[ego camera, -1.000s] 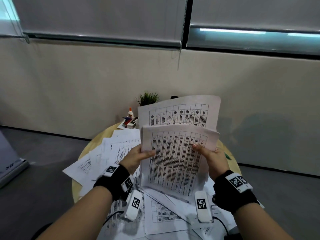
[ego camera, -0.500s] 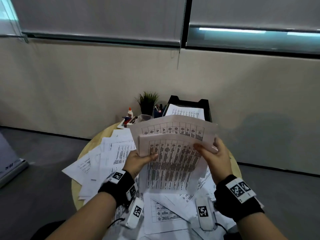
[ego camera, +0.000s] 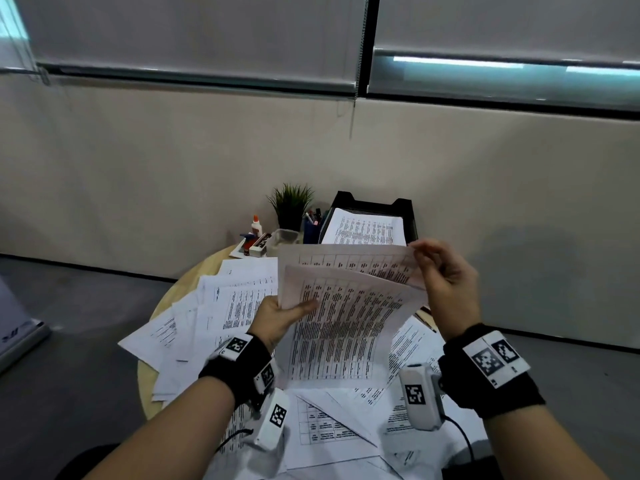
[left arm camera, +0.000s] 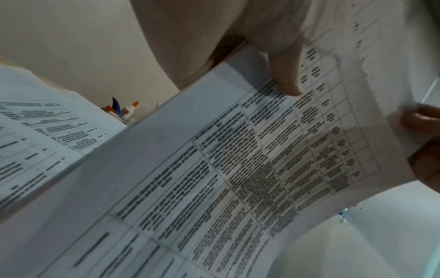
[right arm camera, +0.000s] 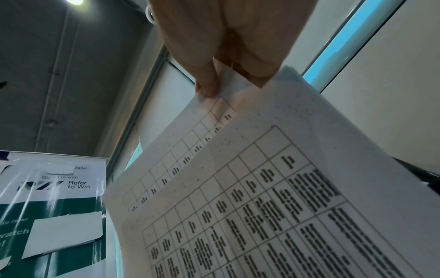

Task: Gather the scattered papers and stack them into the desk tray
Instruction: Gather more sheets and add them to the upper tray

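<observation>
Both hands hold up printed sheets [ego camera: 346,320] with tables above the round table. My left hand [ego camera: 284,313] grips the left edge of the front sheet [left arm camera: 238,169], thumb [left arm camera: 285,75] on its face. My right hand [ego camera: 446,275] pinches the top right corner of the rear sheet [ego camera: 363,261], thumb and finger on that corner [right arm camera: 214,90]. The black desk tray [ego camera: 408,216] stands at the table's far side with printed pages [ego camera: 367,226] in it. Scattered papers [ego camera: 221,306] cover most of the table below and left of my hands.
A small potted plant [ego camera: 291,206], a pen cup [ego camera: 311,226], a clear box [ego camera: 284,237], a glue bottle [ego camera: 256,225] and a stapler [ego camera: 259,244] stand left of the tray. The wooden table rim [ego camera: 207,265] shows at the back left. A wall rises behind.
The held sheets have dropped lower and tilted, so the tray behind them now shows. My right hand slid up from the front sheet's edge to the rear sheet's top corner.
</observation>
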### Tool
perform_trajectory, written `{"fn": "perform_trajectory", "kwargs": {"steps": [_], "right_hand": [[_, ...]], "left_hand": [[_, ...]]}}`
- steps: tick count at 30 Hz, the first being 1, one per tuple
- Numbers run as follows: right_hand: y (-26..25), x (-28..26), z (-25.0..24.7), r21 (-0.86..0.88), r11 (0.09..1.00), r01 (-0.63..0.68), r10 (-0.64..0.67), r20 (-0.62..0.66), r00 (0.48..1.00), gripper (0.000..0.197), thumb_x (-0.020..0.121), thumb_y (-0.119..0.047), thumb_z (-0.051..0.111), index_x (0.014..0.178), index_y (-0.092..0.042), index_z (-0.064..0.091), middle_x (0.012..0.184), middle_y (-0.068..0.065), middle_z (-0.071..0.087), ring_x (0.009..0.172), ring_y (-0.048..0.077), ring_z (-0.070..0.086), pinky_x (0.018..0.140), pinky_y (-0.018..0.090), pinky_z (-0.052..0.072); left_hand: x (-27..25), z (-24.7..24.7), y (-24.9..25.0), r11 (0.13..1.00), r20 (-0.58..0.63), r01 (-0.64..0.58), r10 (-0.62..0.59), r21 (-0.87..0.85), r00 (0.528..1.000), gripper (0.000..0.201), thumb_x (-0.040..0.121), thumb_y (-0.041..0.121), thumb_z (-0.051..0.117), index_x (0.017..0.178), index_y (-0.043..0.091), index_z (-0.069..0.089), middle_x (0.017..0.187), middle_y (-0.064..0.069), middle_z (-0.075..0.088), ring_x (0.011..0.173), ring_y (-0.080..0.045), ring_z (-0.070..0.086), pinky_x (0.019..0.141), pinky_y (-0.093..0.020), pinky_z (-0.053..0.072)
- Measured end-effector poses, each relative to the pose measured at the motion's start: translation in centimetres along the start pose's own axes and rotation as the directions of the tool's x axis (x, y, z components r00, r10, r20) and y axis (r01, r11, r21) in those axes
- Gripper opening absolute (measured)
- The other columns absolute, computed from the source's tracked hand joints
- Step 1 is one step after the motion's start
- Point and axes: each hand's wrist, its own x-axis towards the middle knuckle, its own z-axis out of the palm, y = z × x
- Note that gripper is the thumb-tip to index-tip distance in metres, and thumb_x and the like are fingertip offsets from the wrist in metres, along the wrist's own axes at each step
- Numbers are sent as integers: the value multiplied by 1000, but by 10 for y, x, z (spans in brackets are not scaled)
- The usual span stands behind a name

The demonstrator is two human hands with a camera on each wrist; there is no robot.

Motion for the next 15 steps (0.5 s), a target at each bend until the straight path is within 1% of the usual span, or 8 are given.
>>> {"fn": "perform_trajectory", "kwargs": {"steps": [3, 5, 7, 9, 11, 12, 13, 15], "right_hand": [[-2, 2, -2, 46, 998, -42, 43, -37, 998, 19, 90, 10, 51, 98, -1, 64, 76, -22, 70, 72, -6, 66, 67, 9, 50], [1, 4, -4, 71, 995, -66, 71, -66, 995, 18, 90, 8, 53, 94, -5, 64, 73, -20, 70, 70, -6, 65, 65, 9, 50], [7, 4, -9, 154, 976, -154, 163, -48, 985, 15, 88, -3, 60, 97, -15, 62, 75, -14, 72, 70, -2, 65, 63, 15, 53], [20, -1, -15, 196, 921, -337, 332, 60, 941, 38, 77, -23, 71, 112, -19, 57, 93, -3, 72, 84, 9, 68, 70, 24, 54], [39, -16, -19, 93, 859, -504, 483, 177, 857, 62, 71, -30, 76, 126, -21, 47, 116, 5, 64, 105, 16, 63, 84, 29, 51], [48, -26, -19, 21, 849, -527, 513, 205, 834, 69, 68, -33, 80, 127, -22, 46, 122, 5, 61, 111, 17, 60, 90, 31, 50], [56, -35, -20, -42, 846, -532, 528, 216, 822, 77, 63, -41, 84, 128, -23, 47, 124, 3, 61, 115, 17, 57, 96, 37, 48], [68, -50, -18, -9, 825, -565, 550, 238, 800, 93, 49, -52, 88, 129, -25, 50, 124, 1, 64, 118, 20, 57, 102, 47, 44]], "left_hand": [[-2, 3, 8, 998, 9, -24, 23, 57, 1000, 13, 78, 11, 72, 70, 11, 63, 58, 7, 67, 58, -2, 62, 62, -14, 48], [-2, 3, 14, 996, 5, -43, 43, 76, 999, 12, 81, 10, 69, 72, 13, 64, 58, 9, 68, 58, 1, 64, 58, -11, 48], [-4, 2, 19, 996, -25, -67, 69, 62, 997, 6, 82, 10, 68, 79, 15, 67, 67, 6, 72, 68, -2, 68, 63, -14, 52], [-4, -2, 22, 998, -65, -62, 63, 18, 996, 4, 81, 14, 70, 84, 15, 68, 78, 2, 73, 79, -12, 69, 74, -24, 54], [0, -8, 17, 999, -110, -28, 24, -39, 994, 27, 73, 25, 75, 94, 11, 67, 90, -2, 73, 91, -17, 67, 89, -31, 49], [1, -10, 15, 997, -139, -4, -7, -76, 990, 46, 67, 34, 79, 102, 8, 65, 98, -4, 73, 98, -18, 66, 95, -33, 45], [4, -13, 11, 995, -170, 17, -34, -100, 985, 68, 60, 42, 83, 112, 5, 60, 107, -7, 70, 105, -19, 63, 101, -36, 41], [9, -18, -1, 994, -173, 31, -49, -104, 984, 100, 51, 56, 87, 126, 0, 51, 121, -11, 64, 116, -23, 58, 107, -44, 37]]}}
